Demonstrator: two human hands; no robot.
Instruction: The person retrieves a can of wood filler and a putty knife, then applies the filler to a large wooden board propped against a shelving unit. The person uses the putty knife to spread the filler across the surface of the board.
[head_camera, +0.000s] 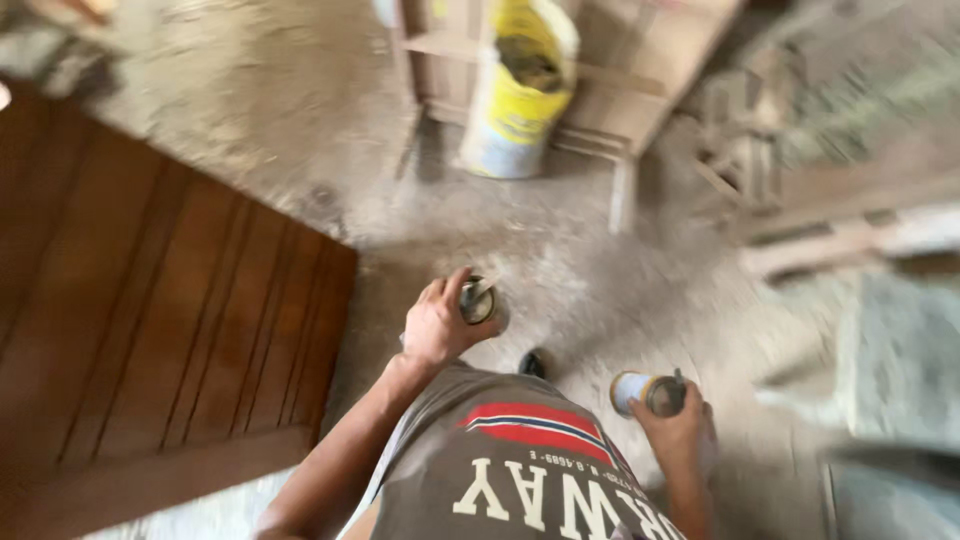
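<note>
Fingers of each hand wrap a small round metal tin — left hand (436, 325), right hand (680, 432) — above dusty concrete.

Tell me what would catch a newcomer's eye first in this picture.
Probably the two small round tins, one in the left hand at mid-frame, tin, and one in the right hand lower right, tin. Next, the big dark brown wooden panel filling the left side. Then the yellow and white sack standing open at the top, against a wooden frame, on a dusty floor.

Woodworking shop: dusty floor (560, 250), wooden door panel (150, 320), frames (620, 90)
</note>
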